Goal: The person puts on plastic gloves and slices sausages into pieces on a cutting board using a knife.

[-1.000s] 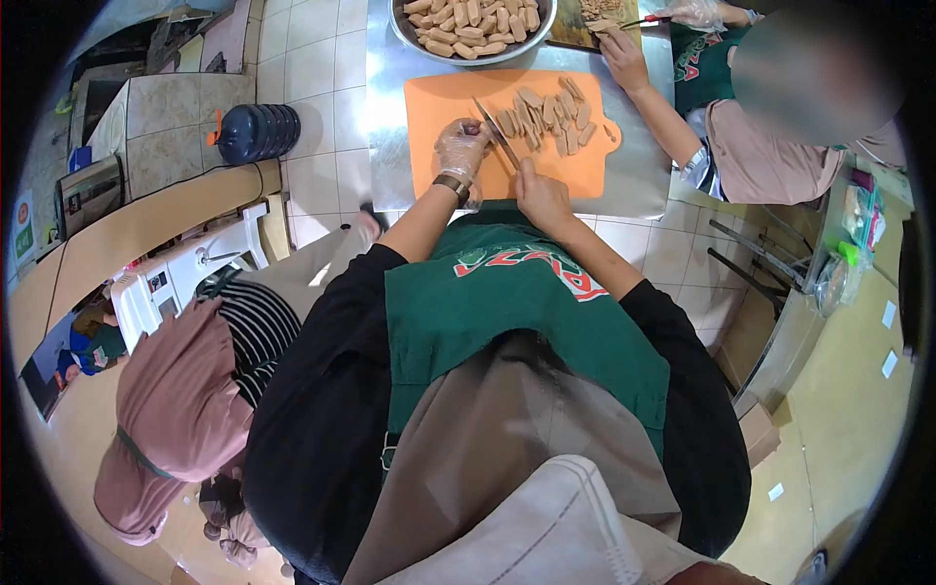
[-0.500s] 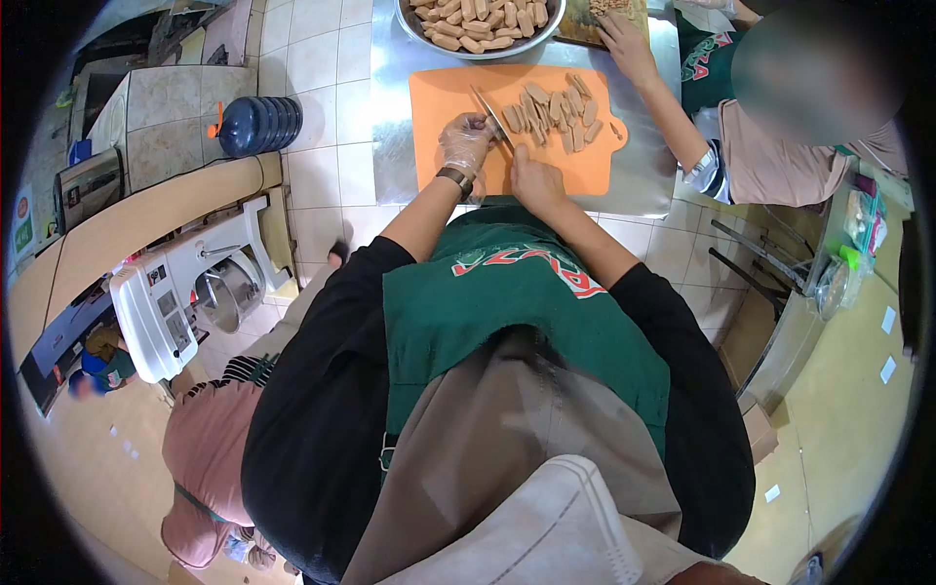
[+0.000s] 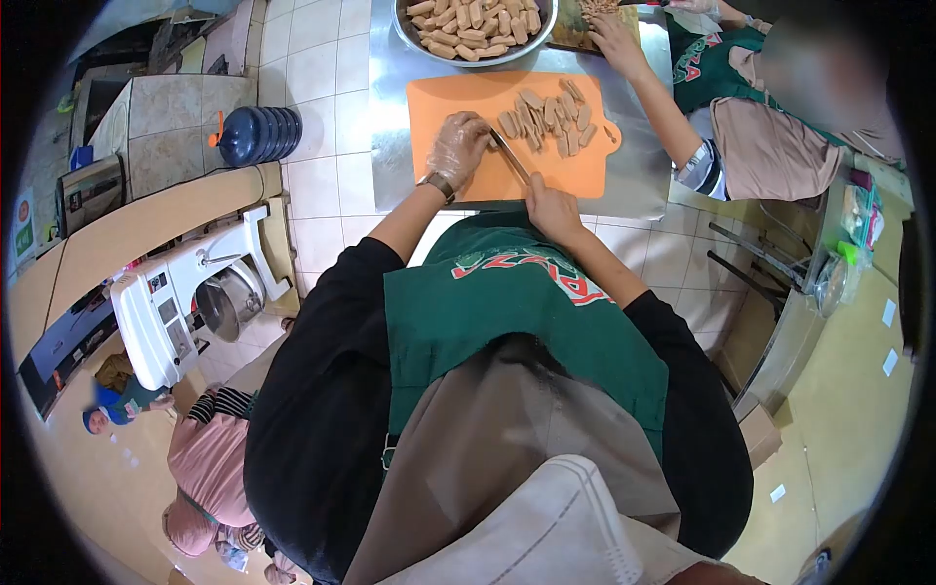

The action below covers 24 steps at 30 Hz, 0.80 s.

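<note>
My right hand point(image 3: 553, 207) is closed around the handle of a knife point(image 3: 511, 157) whose blade slants up and left over the orange cutting board point(image 3: 445, 97). In a clear plastic glove, my left hand point(image 3: 459, 146) rests on the board's left part, its fingers curled in beside the knife's tip. Whatever those fingers may hold is hidden. Right of the blade lies a loose cluster of brown sausage-like slices point(image 3: 551, 115), some long and thin.
A metal bowl point(image 3: 474, 60) of brown sausage-like pieces stands behind the board on the metal table point(image 3: 390, 146). At the right, a co-worker's hand point(image 3: 612, 37) touches chopped bits on a dark board point(image 3: 570, 35). A water jug point(image 3: 258, 134) and a mixer point(image 3: 161, 312) are at left.
The knife has turned lower, its tip dropping toward my left fingers. My right hand has shifted slightly right and down, my left hand slightly left. The slices lie much as before.
</note>
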Tool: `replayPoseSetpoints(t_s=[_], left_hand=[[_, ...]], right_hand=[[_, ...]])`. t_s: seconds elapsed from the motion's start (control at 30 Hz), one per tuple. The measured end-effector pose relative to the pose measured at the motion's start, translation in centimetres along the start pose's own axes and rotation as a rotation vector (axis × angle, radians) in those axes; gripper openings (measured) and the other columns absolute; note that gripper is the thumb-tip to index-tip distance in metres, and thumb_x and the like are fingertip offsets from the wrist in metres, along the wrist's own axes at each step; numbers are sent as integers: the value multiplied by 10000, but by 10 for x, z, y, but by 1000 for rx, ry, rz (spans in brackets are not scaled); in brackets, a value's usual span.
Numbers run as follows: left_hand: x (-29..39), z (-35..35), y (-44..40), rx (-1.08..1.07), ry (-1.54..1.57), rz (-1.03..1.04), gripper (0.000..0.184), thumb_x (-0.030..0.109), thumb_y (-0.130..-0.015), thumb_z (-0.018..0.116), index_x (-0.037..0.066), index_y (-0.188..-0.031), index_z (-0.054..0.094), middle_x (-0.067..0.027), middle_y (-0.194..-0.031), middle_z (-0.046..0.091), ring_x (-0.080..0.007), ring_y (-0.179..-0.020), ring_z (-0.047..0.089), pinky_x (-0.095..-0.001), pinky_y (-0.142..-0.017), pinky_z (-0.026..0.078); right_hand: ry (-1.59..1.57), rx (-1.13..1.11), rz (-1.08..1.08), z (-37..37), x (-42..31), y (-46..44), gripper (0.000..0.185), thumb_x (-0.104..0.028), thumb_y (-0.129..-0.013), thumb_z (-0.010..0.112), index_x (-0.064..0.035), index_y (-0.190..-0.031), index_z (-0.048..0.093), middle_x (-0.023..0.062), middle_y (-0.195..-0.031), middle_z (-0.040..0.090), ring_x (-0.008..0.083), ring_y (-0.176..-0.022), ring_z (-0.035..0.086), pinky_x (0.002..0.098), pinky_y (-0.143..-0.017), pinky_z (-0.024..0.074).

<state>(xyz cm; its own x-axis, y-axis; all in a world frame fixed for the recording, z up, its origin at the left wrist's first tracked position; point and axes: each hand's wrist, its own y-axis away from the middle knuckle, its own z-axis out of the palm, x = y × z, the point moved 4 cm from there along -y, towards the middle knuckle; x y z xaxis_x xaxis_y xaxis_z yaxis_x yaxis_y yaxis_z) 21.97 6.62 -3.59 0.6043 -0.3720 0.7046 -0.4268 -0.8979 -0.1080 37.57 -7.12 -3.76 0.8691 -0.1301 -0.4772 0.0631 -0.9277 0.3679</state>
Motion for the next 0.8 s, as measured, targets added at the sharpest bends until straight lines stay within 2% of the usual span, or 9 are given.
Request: replayPoseSetpoints(t_s=[0.03, 0.07, 0.13, 0.17, 0.23, 0.37, 0.43, 0.53, 0.8], left_hand=[[5, -2, -2, -9, -11, 214, 161, 106, -737, 684, 83, -892, 651, -96, -830, 624, -283, -934, 574, -406, -850, 466], [1, -5, -4, -12, -9, 216, 161, 106, -737, 684, 83, -892, 651, -96, -830, 624, -283, -934, 574, -406, -850, 466], [6, -7, -8, -180, -6, 466, 121, 108, -773, 655, 99, -894, 655, -96, -821, 623, -290, -889, 589, -408, -806, 486], [6, -9, -8, -183, -8, 467, 121, 108, -773, 655, 99, -894, 655, -96, -821, 623, -290, -889, 589, -408, -806, 486], [-1, -2, -11, -420, -58, 277, 122, 108, -773, 664, 77, -890, 647, -103, -827, 641, -323, -859, 594, -417, -802, 486], [4, 13, -9, -279, -77, 101, 88, 55, -783, 671, 27, -853, 627, -102, -801, 659, -274, -745, 646, -378, -683, 531], [-19, 34, 5, -233, 653, -744, 104, 29, -808, 669, -12, -867, 595, -108, -774, 660, -203, -658, 668, -305, -533, 528], [-17, 42, 18, -84, 916, -915, 209, 27, -826, 671, -54, -986, 564, -136, -847, 661, -193, -650, 661, -268, -526, 535], [-19, 38, 25, -23, 986, -875, 216, -7, -818, 665, -61, -994, 551, -153, -859, 658, -210, -669, 665, -272, -568, 550]], right_hand=[[0, 4, 4, -2, 1, -4, 194, -205, -898, 460, -32, -964, 402, 225, -631, 612, 410, -604, 623, 532, -560, 475], [-4, 21, 26, -4, 3, -9, 195, -208, -902, 455, -34, -972, 402, 226, -635, 613, 412, -609, 624, 536, -565, 474], [-12, 39, 46, -4, 5, -16, 197, -212, -905, 449, -36, -980, 402, 226, -639, 614, 414, -614, 624, 540, -570, 472], [0, 32, 48, -4, 6, -18, 197, -217, -909, 444, -39, -983, 402, 224, -642, 617, 414, -616, 625, 541, -572, 472], [13, 29, 51, -4, 6, -19, 196, -222, -912, 438, -43, -985, 403, 221, -645, 619, 413, -618, 626, 542, -574, 472], [-13, 27, 73, -3, 0, -19, 194, -220, -906, 441, -43, -977, 406, 225, -641, 617, 416, -614, 624, 539, -569, 472], [-24, 35, 79, 0, -2, -19, 192, -217, -904, 444, -42, -973, 406, 227, -637, 614, 418, -610, 622, 540, -565, 471], [-25, 41, 39, 1, -5, -19, 190, -220, -909, 439, -38, -959, 408, 224, -617, 605, 416, -594, 618, 540, -553, 468], [-41, 50, 6, -14, -17, -12, 195, -228, -920, 441, -37, -930, 404, 208, -586, 594, 401, -556, 611, 534, -521, 458]])
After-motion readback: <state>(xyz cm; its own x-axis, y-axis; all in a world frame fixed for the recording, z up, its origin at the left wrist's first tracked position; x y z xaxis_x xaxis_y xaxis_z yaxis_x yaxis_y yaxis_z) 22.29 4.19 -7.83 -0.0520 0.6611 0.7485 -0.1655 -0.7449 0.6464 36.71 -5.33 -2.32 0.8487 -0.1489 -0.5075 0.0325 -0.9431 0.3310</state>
